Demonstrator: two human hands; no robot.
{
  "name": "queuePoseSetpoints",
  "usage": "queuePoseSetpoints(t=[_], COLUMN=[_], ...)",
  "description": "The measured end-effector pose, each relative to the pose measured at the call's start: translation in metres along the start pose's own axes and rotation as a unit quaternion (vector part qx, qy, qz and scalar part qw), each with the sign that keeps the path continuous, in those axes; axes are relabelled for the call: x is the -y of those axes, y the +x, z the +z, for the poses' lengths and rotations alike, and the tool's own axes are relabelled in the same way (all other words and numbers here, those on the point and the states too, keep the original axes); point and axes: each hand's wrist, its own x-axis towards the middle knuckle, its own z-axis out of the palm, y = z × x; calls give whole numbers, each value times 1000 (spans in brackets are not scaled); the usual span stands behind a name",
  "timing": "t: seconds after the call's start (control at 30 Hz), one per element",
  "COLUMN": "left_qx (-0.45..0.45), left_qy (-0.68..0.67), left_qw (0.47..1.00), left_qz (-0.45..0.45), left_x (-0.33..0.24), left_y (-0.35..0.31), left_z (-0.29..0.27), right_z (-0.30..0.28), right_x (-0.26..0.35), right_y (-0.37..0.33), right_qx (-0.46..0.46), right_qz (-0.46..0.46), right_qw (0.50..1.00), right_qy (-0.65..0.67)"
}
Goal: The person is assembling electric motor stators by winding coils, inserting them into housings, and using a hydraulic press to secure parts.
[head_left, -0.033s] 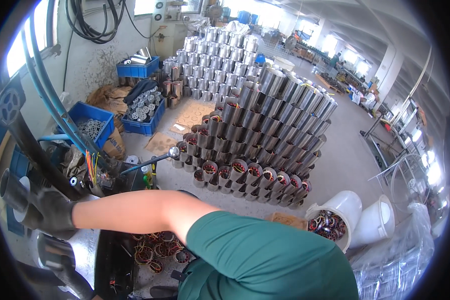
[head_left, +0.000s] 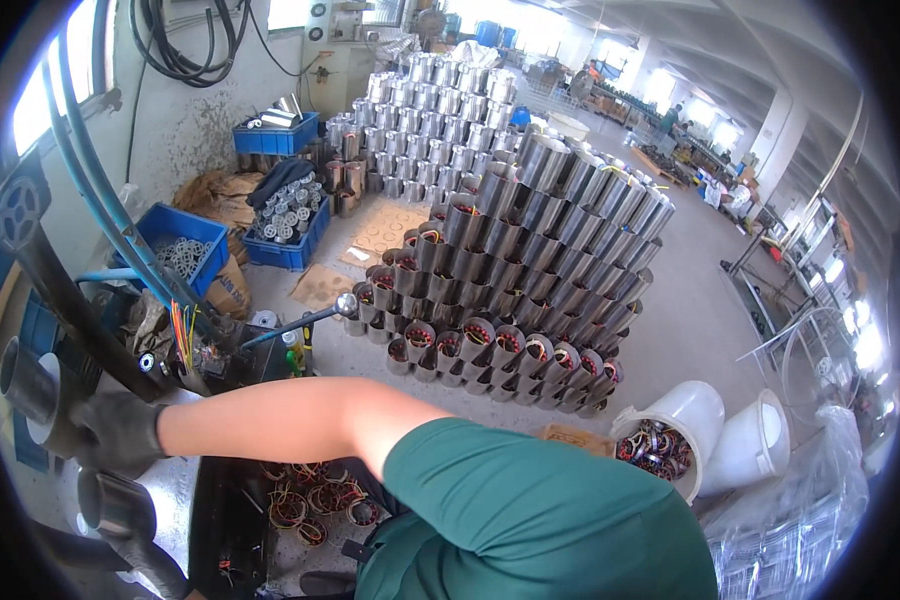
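Observation:
At the far left, my right hand, in a dark grey glove, reaches across to a pale disc on a machine. Its fingers look curled against a part beside the disc, blurred and partly hidden. A dark metal cylinder sticks out beyond that disc. Lower down, my gloved left hand holds an open-ended steel motor housing in a tilted position over a bright metal surface. Copper stators with coloured wires lie below my right forearm.
Stacked steel housings with wired stators inside rise ahead, with a shinier stack behind. Blue bins of metal end parts stand left. A blue lever with a ball end juts out. At right, a white bucket lies tipped.
My right hand and forearm have shifted slightly to the right. The housing in my left hand has also moved a little right.

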Motion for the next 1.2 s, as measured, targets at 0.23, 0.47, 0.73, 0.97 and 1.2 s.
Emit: queuePoseSetpoints(t=[0.23,0.47,0.73,0.97,1.2], left_qx=[257,328,396,458,469], left_qy=[158,232,224,344,386], left_qw=[944,904,890,818,791], left_qz=[131,144,-37,-56,-72], left_x=[-78,-2,6,-12,-6], left_y=[-69,-71,-75,-101,-117], left_z=[153,110,84,117,126], right_z=[-28,-140,-243,-202,-192], right_x=[-93,-134,-229,-252,-207], right_y=[-106,-183,-348,-587,-656], right_qx=[212,251,-70,-316,-434], right_qz=[187,282,365,618,681], right_qw=[955,922,927,712,539], right_qy=[89,84,40,109,240])
